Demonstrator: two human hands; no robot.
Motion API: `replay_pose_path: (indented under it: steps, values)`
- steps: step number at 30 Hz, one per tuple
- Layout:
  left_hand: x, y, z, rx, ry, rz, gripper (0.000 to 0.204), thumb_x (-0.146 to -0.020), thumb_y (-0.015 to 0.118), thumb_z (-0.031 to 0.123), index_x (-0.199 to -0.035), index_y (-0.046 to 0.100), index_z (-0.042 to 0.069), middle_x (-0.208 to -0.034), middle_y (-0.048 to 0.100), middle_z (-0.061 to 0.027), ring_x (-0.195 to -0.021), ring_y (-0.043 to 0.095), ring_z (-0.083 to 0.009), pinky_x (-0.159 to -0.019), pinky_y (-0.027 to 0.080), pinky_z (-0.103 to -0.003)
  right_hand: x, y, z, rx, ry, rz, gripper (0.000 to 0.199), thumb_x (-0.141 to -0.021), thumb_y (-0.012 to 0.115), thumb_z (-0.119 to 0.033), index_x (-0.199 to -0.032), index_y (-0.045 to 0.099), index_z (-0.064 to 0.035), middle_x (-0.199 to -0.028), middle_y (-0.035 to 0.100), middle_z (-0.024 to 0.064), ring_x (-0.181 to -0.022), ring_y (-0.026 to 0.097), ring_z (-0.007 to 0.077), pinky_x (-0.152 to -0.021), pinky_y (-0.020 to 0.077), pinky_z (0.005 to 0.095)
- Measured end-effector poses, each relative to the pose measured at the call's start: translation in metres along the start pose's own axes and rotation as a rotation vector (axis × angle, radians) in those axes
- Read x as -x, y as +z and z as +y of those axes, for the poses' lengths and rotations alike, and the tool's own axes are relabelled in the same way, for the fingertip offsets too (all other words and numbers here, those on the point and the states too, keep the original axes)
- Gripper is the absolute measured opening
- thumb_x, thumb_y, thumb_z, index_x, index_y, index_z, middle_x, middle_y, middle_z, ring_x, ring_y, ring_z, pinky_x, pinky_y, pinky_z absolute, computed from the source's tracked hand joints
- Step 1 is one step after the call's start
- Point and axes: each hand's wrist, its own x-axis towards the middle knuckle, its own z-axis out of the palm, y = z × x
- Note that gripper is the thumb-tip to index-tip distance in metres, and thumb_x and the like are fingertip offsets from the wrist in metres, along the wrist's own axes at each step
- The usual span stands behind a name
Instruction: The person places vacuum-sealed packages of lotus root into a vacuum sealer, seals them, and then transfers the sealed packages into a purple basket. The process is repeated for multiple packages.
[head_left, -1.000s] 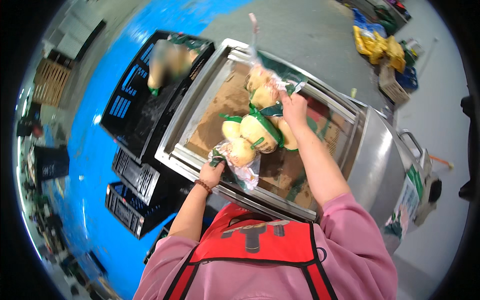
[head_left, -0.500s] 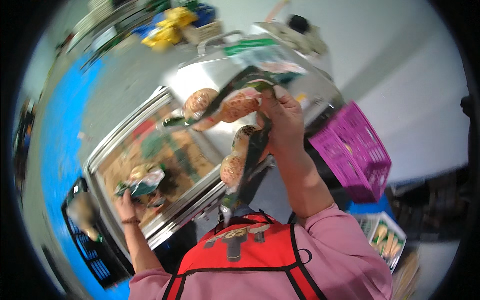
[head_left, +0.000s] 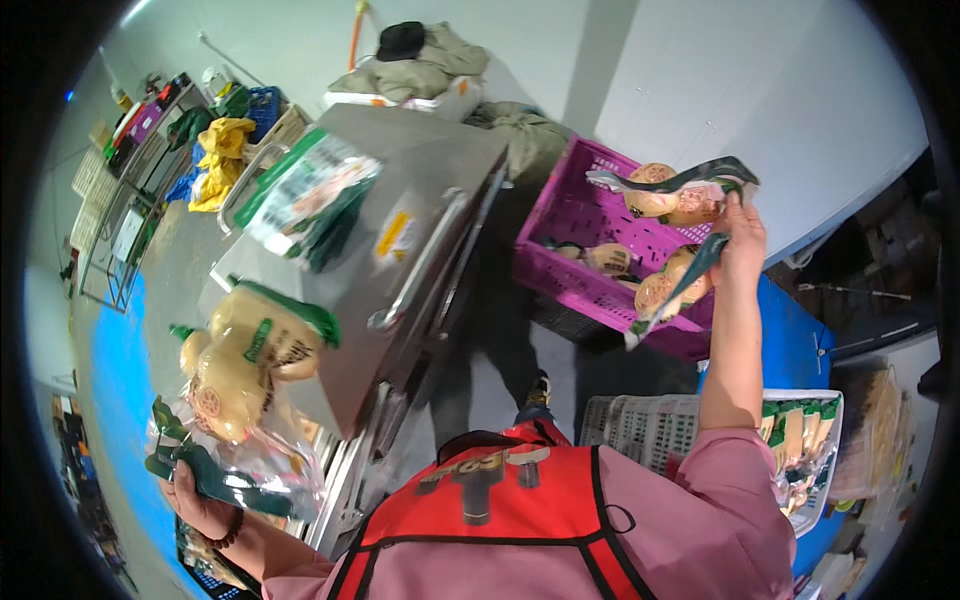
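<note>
My right hand (head_left: 740,240) is closed on the ends of at least two green-and-clear plastic packs of pale round food (head_left: 690,205), which hang over the purple crate (head_left: 540,225). Inside that crate lies another pack of the same kind (head_left: 608,258). At the lower left, my left hand (head_left: 195,500), with a beaded bracelet at the wrist, grips the dark green edge of a clear plastic pack (head_left: 235,395). Pale, rounded food with reddish marks shows through its film. The exact kind of food I cannot make out. This pack is beside the stainless-steel unit (head_left: 350,310).
A green-and-clear bag (head_left: 310,190) lies on the steel top. Right of me, a white basket (head_left: 835,470) holds several packs, next to a grey crate (head_left: 640,430). Folded grey-green cloth (head_left: 430,65) is piled at the back. A shelf rack (head_left: 140,210) stands far left.
My view has turned right. My right hand has carried its packs from beside the steel unit to over the purple crate. My left hand has lifted its pack out of the unit's recess.
</note>
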Motion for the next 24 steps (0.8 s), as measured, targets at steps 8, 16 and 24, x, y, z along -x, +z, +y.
replay_pose_path:
  steps: [8,16,24]
  values:
    - [-0.058,0.312,-0.122,0.236,-0.591,-0.415,0.017,-0.079,0.057,0.007,-0.093,0.059,-0.002,-0.081,0.061,-0.0079,-0.066,0.059,-0.0168,-0.058,0.048,-0.028,-0.151,-0.18,0.158,0.386,0.205,-0.008,0.022,-0.093,0.059,-0.018,-0.089,0.067,0.002,-0.077,0.064,0.0004,-0.066,0.053,0.0055,-0.06,0.0412,0.0202]
    - [-0.053,0.549,-0.257,0.042,-0.774,-0.842,0.018,-0.089,0.053,0.012,-0.095,0.064,-0.002,-0.079,0.066,-0.0048,-0.062,0.06,-0.012,-0.053,0.046,-0.023,-0.196,-0.285,0.249,0.811,0.464,0.085,0.027,-0.089,0.06,-0.024,-0.09,0.066,0.0025,-0.076,0.062,0.0011,-0.068,0.052,0.0094,-0.064,0.0406,0.0275]
    - [-0.037,0.673,-0.396,-0.115,-0.962,-0.832,0.019,-0.087,0.058,0.014,-0.093,0.064,-0.003,-0.084,0.065,-0.0051,-0.074,0.06,-0.0145,-0.066,0.047,-0.027,-0.193,-0.289,0.269,0.895,0.684,0.089,0.032,-0.087,0.061,-0.028,-0.088,0.065,0.0037,-0.072,0.06,0.005,-0.065,0.052,0.0137,-0.063,0.0414,0.0317]
